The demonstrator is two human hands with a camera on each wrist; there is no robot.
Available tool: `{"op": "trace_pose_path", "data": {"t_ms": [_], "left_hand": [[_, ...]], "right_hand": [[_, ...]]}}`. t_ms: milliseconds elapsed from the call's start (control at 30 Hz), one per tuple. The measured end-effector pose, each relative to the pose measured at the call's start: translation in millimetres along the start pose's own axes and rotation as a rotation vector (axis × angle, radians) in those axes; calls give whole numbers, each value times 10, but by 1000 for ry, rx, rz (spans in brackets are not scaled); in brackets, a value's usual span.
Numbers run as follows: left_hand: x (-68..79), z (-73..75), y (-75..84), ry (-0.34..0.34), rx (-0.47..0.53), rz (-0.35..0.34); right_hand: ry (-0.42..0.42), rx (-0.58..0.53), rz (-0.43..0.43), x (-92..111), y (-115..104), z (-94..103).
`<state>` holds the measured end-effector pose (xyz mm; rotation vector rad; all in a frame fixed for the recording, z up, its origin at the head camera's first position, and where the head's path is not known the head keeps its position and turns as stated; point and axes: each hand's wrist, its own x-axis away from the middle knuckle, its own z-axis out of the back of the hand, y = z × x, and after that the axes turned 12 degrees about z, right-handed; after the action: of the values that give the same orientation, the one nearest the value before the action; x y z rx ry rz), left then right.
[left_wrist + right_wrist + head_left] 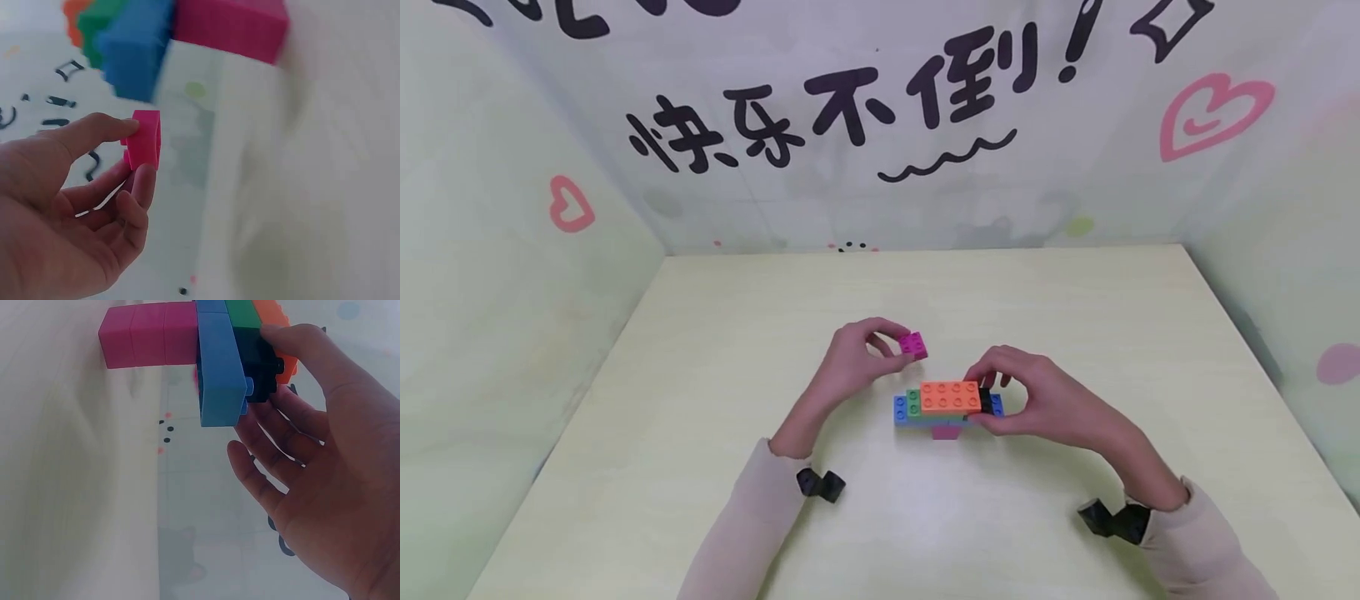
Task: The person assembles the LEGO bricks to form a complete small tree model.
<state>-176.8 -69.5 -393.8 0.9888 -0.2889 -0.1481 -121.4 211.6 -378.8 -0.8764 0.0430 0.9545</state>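
Observation:
My left hand (853,358) pinches a small bright pink toy brick (913,345) between thumb and fingers, just behind and left of a brick stack. In the left wrist view the studs of the pink brick (145,140) face the palm. The stack stands on a column of pink bricks (149,336), with a long blue layer (222,381) across it. Above the blue sit a green brick (913,402) and a black brick (986,402), topped by an orange brick (950,397). My right hand (1052,400) grips the stack's right end, thumb in front at the black brick, fingers behind.
Everything stands on a pale wooden table (700,400). A white wall (820,192) with dark lettering and pink hearts rises at its back edge, and side panels close in on the left and right. Black wrist cameras (820,484) sit at both sleeve cuffs.

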Motion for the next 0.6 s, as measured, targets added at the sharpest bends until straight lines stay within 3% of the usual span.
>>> {"op": "trace_pose_path", "data": {"t_ms": [100, 233, 433, 600], "left_hand": [[222, 65, 257, -56, 41, -124], [428, 54, 498, -136, 3, -260], [518, 9, 549, -166, -51, -271], [535, -1, 578, -150, -98, -281]], "right_hand": [[5, -13, 11, -9, 10, -19], [13, -12, 43, -6, 27, -13], [20, -8, 61, -7, 35, -16], [21, -8, 60, -11, 19, -6]]}}
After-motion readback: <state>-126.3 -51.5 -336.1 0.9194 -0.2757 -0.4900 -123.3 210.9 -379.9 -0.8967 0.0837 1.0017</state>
